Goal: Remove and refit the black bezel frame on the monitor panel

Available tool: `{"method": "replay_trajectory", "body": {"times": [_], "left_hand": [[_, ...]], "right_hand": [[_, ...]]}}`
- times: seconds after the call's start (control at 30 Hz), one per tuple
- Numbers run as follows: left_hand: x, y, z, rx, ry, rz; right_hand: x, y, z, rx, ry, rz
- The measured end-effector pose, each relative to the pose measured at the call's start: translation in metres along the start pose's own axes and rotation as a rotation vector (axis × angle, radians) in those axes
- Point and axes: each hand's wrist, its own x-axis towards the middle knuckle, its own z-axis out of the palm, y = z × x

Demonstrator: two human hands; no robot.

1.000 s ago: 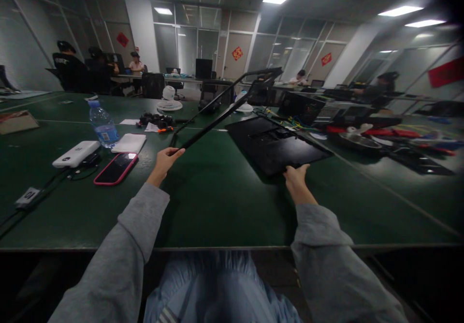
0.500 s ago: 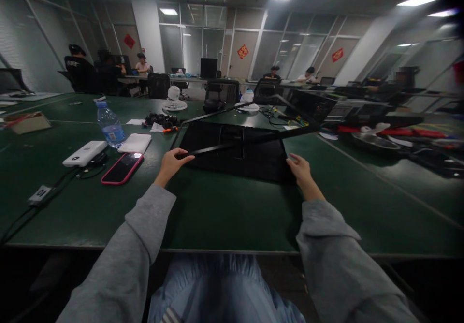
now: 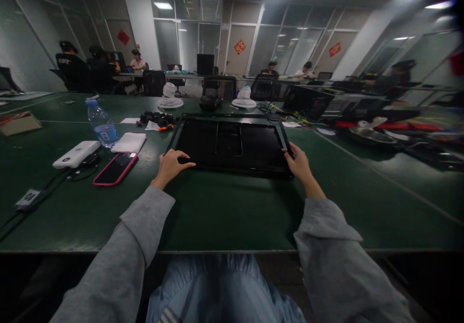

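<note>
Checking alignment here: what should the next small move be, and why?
Probably ease the black frame slightly nearer, left hand and right hand together at its near corners: green tabletop shows between its far bar and the black panel. Near edges are too dark to judge.

Pink-edged phone (image 3: 116, 169), green table (image 3: 224, 216)

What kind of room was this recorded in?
Probably an open office or electronics workshop: a long green table with tangled yellow-green cables, black mesh office chairs, and people seated at desks behind, before glass partition walls.
</note>
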Motion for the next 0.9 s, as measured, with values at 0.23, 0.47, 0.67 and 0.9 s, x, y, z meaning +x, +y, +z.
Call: {"method": "replay_trajectory", "body": {"times": [0.23,0.47,0.67,0.9], "left_hand": [[0.003,-0.004,0.007,0.009,-0.085,0.071],[0.004,-0.01,0.014,-0.009,-0.115,0.095],[0.007,-0.015,0.018,-0.059,0.125,0.028],[0.014,-0.035,0.025,-0.125,0.196,-0.31]], "right_hand": [[-0.007,0.01,0.004,-0.249,0.036,-0.004],[-0.009,0.018,0.008,-0.231,0.019,-0.004],[-0.011,0.017,0.009,-0.268,0.043,0.02],[-0.01,0.019,0.007,-0.211,0.036,0.086]]}}
